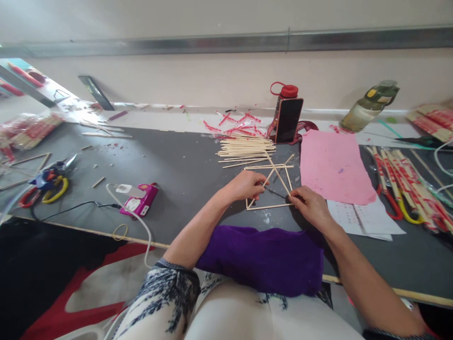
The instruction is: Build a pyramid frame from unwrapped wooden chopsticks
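A frame of thin wooden sticks [269, 207] lies on the dark grey table, roughly square, with more sticks crossing over it and meeting near its far side. My left hand [248, 185] is closed at the frame's left part, fingertips pinched at the end of a thin dark strip [278, 193]. The strip stretches toward my right hand [308, 202], which pinches the frame at its right near corner. The fingers hide part of both grips. Just beyond the frame is a pile of loose wooden sticks [244, 147].
A phone [289, 120] leans against a red-capped bottle [290, 89]. Pink paper [336, 165] and printed sheets [364, 219] lie right, beside wrapped sticks [406, 184] and scissors [391, 208]. Left are a magenta device [141, 200] with cables and more scissors [56, 190]. Purple cloth [262, 257] covers the near edge.
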A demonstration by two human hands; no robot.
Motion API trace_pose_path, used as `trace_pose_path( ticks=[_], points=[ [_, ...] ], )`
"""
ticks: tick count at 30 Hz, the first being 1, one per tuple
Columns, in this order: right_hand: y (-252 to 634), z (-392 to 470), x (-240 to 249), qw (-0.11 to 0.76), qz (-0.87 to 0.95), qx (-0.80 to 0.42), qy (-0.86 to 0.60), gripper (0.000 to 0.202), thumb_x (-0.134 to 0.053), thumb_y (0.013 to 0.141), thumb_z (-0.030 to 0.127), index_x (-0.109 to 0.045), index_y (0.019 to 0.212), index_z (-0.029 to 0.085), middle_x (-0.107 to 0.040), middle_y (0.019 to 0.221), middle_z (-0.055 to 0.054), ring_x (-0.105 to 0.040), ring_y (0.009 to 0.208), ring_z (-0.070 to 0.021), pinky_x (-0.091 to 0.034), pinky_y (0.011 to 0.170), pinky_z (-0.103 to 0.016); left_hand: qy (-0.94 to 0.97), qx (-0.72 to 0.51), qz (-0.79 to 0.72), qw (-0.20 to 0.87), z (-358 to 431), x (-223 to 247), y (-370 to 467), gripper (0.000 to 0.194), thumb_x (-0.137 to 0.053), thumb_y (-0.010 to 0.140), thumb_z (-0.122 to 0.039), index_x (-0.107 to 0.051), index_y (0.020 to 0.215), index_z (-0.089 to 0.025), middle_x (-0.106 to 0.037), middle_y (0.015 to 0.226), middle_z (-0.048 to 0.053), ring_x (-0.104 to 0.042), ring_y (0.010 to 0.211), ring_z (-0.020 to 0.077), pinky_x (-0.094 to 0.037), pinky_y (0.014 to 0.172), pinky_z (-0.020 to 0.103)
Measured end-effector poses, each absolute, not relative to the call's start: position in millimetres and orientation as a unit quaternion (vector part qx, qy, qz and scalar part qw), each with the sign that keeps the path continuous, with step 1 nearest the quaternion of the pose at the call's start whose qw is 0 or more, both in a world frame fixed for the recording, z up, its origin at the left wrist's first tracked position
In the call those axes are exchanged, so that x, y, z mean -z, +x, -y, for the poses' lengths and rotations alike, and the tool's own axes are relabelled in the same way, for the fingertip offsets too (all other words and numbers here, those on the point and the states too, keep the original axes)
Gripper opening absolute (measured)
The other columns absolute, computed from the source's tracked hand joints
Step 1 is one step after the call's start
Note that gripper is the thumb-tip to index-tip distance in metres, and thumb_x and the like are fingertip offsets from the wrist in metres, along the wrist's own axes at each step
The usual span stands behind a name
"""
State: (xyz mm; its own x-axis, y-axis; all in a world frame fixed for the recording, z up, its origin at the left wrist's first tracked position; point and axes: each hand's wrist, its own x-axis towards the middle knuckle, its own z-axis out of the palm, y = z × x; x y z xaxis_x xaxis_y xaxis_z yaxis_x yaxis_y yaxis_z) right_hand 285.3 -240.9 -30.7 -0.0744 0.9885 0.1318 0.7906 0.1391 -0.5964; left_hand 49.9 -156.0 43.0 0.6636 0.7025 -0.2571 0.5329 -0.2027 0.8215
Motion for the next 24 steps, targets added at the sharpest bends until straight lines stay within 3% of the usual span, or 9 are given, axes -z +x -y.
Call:
trace_pose_path(
  ticks=[24],
  points=[
    [284.7,241.0,30.7,0.27,0.706,-0.198,-0.625,0.015,-0.052,0.085,0.032,-0.063,0.082,0.022,-0.061,0.083,-0.003,-0.058,0.075,-0.017,-0.042,0.066,-0.029,0.816,-0.051,-0.387,0.427,156.0,-46.3,52.8,0.03,-0.048,0.077,-0.02,-0.066,0.1,-0.016,-0.061,0.056,-0.003,-0.061,0.051,0.0112,-0.043,0.051,0.017]
  ],
)
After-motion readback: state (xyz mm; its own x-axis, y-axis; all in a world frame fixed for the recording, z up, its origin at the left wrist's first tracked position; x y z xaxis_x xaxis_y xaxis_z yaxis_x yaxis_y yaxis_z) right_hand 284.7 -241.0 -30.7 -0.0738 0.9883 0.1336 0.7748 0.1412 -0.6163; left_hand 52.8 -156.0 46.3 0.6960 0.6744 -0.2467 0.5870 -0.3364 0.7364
